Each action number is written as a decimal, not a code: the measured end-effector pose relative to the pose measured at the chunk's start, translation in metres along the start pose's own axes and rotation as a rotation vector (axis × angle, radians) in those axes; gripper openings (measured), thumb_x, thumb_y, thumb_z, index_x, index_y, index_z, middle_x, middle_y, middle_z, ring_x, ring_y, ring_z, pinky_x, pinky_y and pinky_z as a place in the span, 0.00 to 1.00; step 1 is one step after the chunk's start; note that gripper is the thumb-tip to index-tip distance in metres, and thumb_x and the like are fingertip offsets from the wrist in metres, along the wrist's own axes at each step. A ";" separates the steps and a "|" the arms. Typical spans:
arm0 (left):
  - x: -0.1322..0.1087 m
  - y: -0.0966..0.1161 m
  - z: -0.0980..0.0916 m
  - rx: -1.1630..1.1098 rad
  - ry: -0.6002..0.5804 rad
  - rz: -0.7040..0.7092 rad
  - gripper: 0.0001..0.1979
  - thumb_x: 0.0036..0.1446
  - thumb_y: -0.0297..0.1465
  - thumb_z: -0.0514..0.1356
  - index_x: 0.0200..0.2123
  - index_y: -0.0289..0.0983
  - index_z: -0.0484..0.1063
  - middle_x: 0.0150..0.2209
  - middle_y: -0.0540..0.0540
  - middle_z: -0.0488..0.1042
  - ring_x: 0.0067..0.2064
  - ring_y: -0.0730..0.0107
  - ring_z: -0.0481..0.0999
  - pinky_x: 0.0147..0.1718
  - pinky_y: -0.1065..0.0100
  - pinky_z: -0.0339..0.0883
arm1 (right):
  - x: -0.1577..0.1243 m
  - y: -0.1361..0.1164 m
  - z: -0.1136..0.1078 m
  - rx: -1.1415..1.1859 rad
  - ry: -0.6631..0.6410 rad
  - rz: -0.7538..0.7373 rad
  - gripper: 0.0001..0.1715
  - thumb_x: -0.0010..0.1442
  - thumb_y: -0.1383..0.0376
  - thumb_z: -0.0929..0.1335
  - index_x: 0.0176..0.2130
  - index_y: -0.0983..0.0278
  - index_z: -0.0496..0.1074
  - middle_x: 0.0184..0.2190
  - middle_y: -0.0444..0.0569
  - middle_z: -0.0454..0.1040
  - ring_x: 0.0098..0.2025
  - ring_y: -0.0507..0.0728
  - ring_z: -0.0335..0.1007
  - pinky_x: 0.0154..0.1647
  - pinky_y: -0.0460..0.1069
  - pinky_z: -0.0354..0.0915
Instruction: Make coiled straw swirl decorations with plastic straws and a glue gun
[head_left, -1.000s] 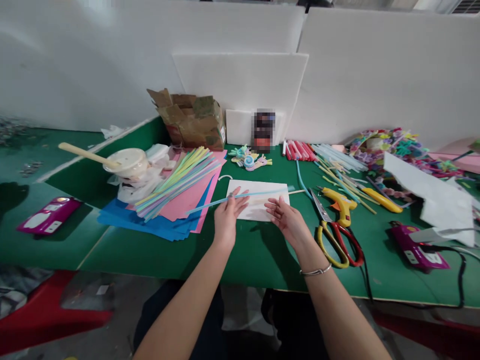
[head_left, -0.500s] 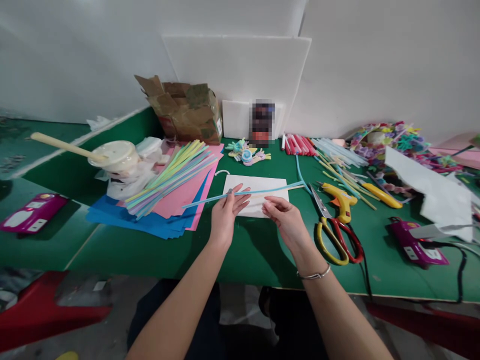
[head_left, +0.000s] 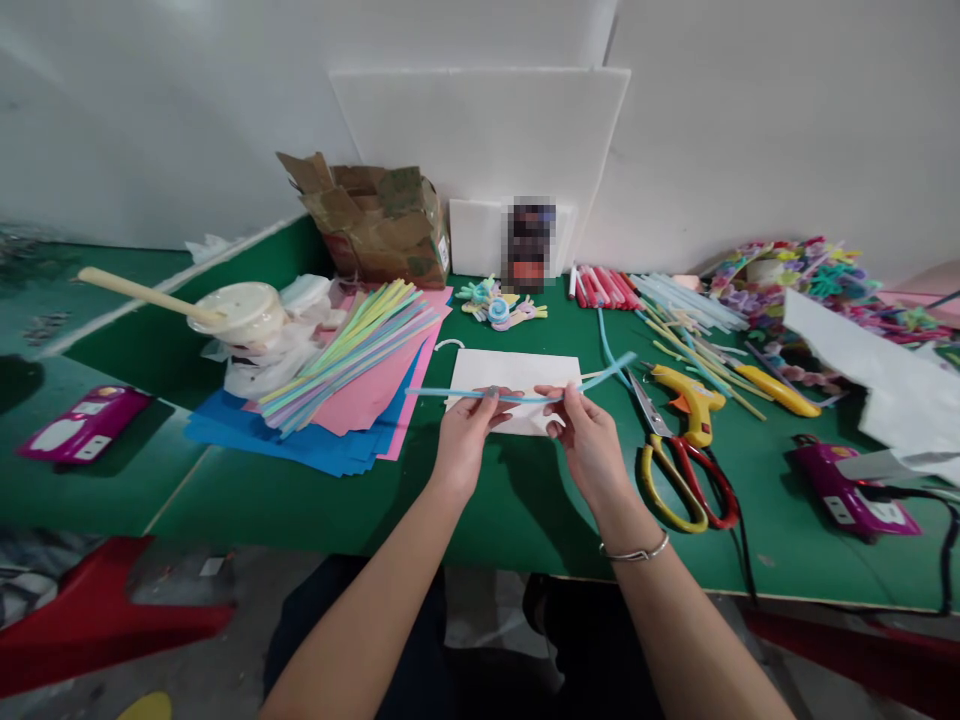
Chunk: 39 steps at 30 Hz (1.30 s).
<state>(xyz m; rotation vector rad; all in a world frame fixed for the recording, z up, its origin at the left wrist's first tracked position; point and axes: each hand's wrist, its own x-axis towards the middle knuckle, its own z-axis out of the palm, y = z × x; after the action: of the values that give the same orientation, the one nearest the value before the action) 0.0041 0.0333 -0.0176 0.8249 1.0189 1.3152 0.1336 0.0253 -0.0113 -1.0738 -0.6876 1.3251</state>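
Both my hands hold one long light-blue straw point(head_left: 525, 397) a little above the green table point(head_left: 510, 510). My left hand point(head_left: 469, 432) pinches it near the middle, and my right hand point(head_left: 589, 440) pinches it further right. The straw's right end curves up towards the scissors. Under the straw lies a white sheet of paper point(head_left: 517, 375).
Left of my hands lie pastel straws point(head_left: 352, 355) on pink and blue paper. Yellow-and-red scissors point(head_left: 675, 470) and a yellow glue gun point(head_left: 690, 400) sit to the right, with more straws and colourful craft pieces behind. A torn cardboard box point(head_left: 375, 220) stands at the back. Purple packets lie at both sides.
My right hand, which hovered with fingers spread, has closed on the straw. Both hands have drawn the straw nearer to me, and it now bends at its right end.
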 end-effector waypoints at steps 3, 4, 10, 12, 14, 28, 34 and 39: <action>0.000 -0.001 0.001 0.032 0.002 0.042 0.16 0.50 0.44 0.61 0.27 0.35 0.73 0.29 0.46 0.77 0.34 0.68 0.76 0.35 0.69 0.68 | 0.000 0.002 0.000 0.079 -0.074 0.043 0.20 0.47 0.48 0.70 0.23 0.62 0.69 0.26 0.45 0.75 0.24 0.49 0.62 0.21 0.44 0.57; 0.000 -0.001 0.001 0.084 -0.027 0.049 0.16 0.50 0.44 0.60 0.26 0.35 0.72 0.27 0.47 0.76 0.31 0.70 0.75 0.33 0.69 0.68 | 0.000 0.003 0.001 0.058 -0.089 0.036 0.20 0.48 0.48 0.69 0.23 0.61 0.69 0.23 0.44 0.73 0.23 0.49 0.62 0.21 0.44 0.57; -0.001 -0.002 0.002 0.301 -0.286 0.050 0.13 0.51 0.41 0.60 0.24 0.37 0.68 0.18 0.53 0.68 0.21 0.73 0.68 0.23 0.71 0.64 | -0.008 0.006 0.004 -0.402 -0.080 -0.191 0.18 0.57 0.52 0.64 0.30 0.61 0.75 0.16 0.41 0.65 0.19 0.49 0.58 0.22 0.46 0.56; -0.002 -0.001 0.001 0.355 -0.288 0.092 0.12 0.52 0.39 0.59 0.24 0.37 0.67 0.19 0.53 0.68 0.22 0.73 0.69 0.25 0.71 0.64 | -0.010 0.006 0.005 -0.481 -0.068 -0.249 0.19 0.56 0.52 0.65 0.26 0.61 0.76 0.21 0.44 0.67 0.23 0.50 0.60 0.23 0.46 0.57; -0.003 0.001 0.000 0.435 -0.281 0.142 0.11 0.53 0.37 0.58 0.23 0.37 0.67 0.20 0.52 0.69 0.24 0.72 0.70 0.27 0.71 0.63 | -0.010 0.006 0.005 -0.474 -0.097 -0.261 0.19 0.55 0.53 0.66 0.23 0.61 0.75 0.26 0.46 0.69 0.27 0.51 0.62 0.26 0.47 0.59; -0.004 -0.001 0.000 0.558 -0.215 0.193 0.06 0.50 0.32 0.61 0.31 0.40 0.78 0.32 0.48 0.80 0.35 0.61 0.77 0.35 0.67 0.68 | -0.007 0.006 0.003 -0.237 -0.069 -0.073 0.15 0.51 0.52 0.68 0.26 0.61 0.75 0.27 0.45 0.74 0.32 0.54 0.68 0.35 0.48 0.64; -0.001 0.002 -0.004 0.553 0.065 0.265 0.10 0.55 0.35 0.57 0.32 0.39 0.79 0.33 0.46 0.79 0.36 0.63 0.76 0.35 0.68 0.67 | -0.007 0.008 0.002 -0.395 -0.132 -0.086 0.16 0.53 0.53 0.67 0.26 0.61 0.75 0.26 0.46 0.75 0.30 0.54 0.68 0.33 0.48 0.62; -0.002 0.008 -0.004 0.438 -0.054 0.250 0.14 0.58 0.37 0.54 0.39 0.38 0.77 0.40 0.45 0.79 0.43 0.63 0.75 0.41 0.68 0.66 | -0.012 0.014 0.008 -0.483 -0.329 -0.072 0.20 0.54 0.51 0.66 0.22 0.62 0.72 0.18 0.45 0.72 0.23 0.52 0.65 0.27 0.48 0.61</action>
<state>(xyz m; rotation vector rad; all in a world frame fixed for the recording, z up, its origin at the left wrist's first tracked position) -0.0028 0.0321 -0.0118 1.3477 1.2101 1.2846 0.1183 0.0142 -0.0183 -1.2043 -1.3297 1.3185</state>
